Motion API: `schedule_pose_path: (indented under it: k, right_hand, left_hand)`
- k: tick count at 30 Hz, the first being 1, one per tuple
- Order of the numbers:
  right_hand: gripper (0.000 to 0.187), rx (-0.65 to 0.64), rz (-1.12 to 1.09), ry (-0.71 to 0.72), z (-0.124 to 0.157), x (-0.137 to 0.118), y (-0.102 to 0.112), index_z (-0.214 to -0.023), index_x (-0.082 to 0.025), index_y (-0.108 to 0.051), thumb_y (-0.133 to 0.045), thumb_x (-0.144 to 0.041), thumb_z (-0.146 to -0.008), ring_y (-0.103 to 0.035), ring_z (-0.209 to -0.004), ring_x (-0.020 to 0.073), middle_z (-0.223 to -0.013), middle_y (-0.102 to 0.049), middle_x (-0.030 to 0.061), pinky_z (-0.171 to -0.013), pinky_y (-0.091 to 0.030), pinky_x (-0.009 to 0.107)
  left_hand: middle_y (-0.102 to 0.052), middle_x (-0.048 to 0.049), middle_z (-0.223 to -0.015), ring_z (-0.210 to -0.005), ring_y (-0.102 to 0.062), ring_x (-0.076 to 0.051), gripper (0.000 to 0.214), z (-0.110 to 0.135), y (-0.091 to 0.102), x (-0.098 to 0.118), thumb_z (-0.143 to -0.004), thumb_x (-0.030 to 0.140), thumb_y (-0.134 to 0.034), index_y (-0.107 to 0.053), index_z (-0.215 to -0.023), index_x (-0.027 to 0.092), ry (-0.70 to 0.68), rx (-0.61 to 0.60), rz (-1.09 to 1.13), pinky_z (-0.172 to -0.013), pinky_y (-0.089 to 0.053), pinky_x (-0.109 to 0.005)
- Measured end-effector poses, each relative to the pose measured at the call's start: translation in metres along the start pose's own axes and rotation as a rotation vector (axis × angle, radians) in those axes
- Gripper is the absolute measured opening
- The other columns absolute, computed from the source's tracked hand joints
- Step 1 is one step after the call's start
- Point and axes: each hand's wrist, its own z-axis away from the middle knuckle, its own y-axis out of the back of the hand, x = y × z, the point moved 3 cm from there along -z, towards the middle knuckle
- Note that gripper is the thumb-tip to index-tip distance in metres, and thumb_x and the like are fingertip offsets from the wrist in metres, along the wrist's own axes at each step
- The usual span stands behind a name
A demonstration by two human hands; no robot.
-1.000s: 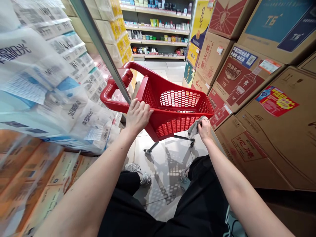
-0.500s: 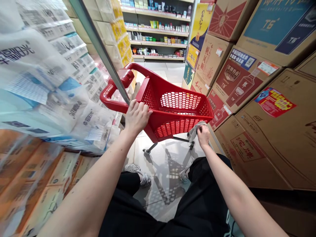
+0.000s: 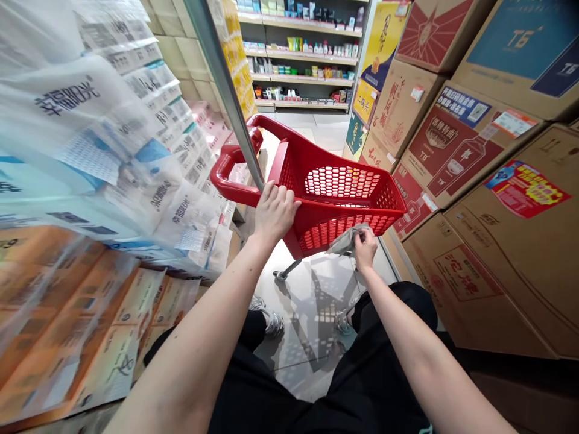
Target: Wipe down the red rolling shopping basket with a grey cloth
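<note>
Packs in white plastic [image 3: 90, 138] stand left of the red cart [image 3: 335, 208], whose long axis runs crosswise before the person, with its handle [image 3: 230, 190] toward the packs. A metal pole [image 3: 239, 102] slants down to the cart's handle end, where the left hand [image 3: 275, 208] grips the near rim. Farther along, the grey cloth [image 3: 344, 242] lies at the lower part of the cart's near side (whether it presses there cannot be told). It stretches leftward from the right hand [image 3: 365, 247], the nearer of the two, which pinches its right end. Stacked cartons [image 3: 479, 150] rise right of the cart. Compared with half a second ago, the cloth has moved from near the cart's front corner toward the handle and spread wider; the left hand keeps its place.
</note>
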Motion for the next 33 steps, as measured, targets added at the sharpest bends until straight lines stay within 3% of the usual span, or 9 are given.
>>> schedule_pose_path:
  k: [4,9,13,21,28,33]
  right_hand:
    - [0.018,-0.015,-0.026,0.1,-0.02,-0.025,-0.008,-0.089,-0.019,-0.06,-0.047,-0.03,-0.086,-0.055,-0.091,0.0188,-0.093,-0.062,0.0071,-0.087,-0.042,0.031]
    - [0.015,-0.08,-0.002,0.107,-0.029,-0.034,-0.002,-0.085,-0.018,-0.061,-0.048,-0.025,-0.084,-0.056,-0.088,0.0194,-0.092,-0.062,0.0076,-0.085,-0.043,0.032]
    - [0.017,-0.136,-0.026,0.145,-0.027,-0.039,0.002,-0.088,-0.018,-0.063,-0.048,-0.025,-0.085,-0.058,-0.088,0.0195,-0.091,-0.065,0.0074,-0.085,-0.043,0.032]
    - [0.017,-0.121,0.042,0.145,-0.019,-0.044,-0.007,-0.087,-0.018,-0.064,-0.047,-0.023,-0.085,-0.058,-0.088,0.0208,-0.091,-0.065,0.0083,-0.082,-0.044,0.032]
    - [0.019,-0.315,0.158,0.349,-0.005,-0.055,-0.009,-0.092,-0.017,-0.063,-0.045,-0.019,-0.088,-0.055,-0.094,0.0221,-0.094,-0.063,0.0102,-0.087,-0.043,0.034]
    - [0.02,-0.366,0.28,0.354,-0.01,-0.058,-0.017,-0.09,-0.016,-0.064,-0.044,-0.014,-0.087,-0.054,-0.093,0.0243,-0.093,-0.064,0.012,-0.087,-0.042,0.038]
  left_hand:
    - [-0.058,-0.0112,-0.091,-0.105,-0.053,-0.028,0.021,-0.001,0.001,0.002,-0.09,0.031,-0.041,-0.055,-0.088,0.016,-0.007,0.002,0.004,-0.11,-0.028,-0.051]
    - [-0.058,-0.0112,-0.089,-0.104,-0.054,-0.028,0.022,-0.003,0.001,0.003,-0.091,0.031,-0.039,-0.056,-0.088,0.016,-0.021,0.02,-0.014,-0.11,-0.028,-0.051]
    - [-0.059,-0.0115,-0.09,-0.104,-0.054,-0.028,0.023,-0.002,0.002,0.003,-0.091,0.031,-0.039,-0.056,-0.089,0.016,-0.025,0.03,-0.014,-0.11,-0.028,-0.051]
    - [-0.059,-0.0121,-0.09,-0.104,-0.054,-0.028,0.024,0.001,0.008,0.003,-0.091,0.031,-0.038,-0.056,-0.087,0.015,-0.018,0.003,-0.036,-0.109,-0.029,-0.05]
    - [-0.059,-0.0113,-0.089,-0.102,-0.055,-0.028,0.025,0.003,0.009,0.005,-0.091,0.031,-0.038,-0.057,-0.09,0.016,-0.033,0.022,-0.079,-0.108,-0.029,-0.05]
    - [-0.059,-0.0119,-0.09,-0.103,-0.055,-0.028,0.024,0.003,0.009,0.009,-0.091,0.03,-0.038,-0.058,-0.091,0.016,-0.012,0.025,-0.054,-0.11,-0.028,-0.051]
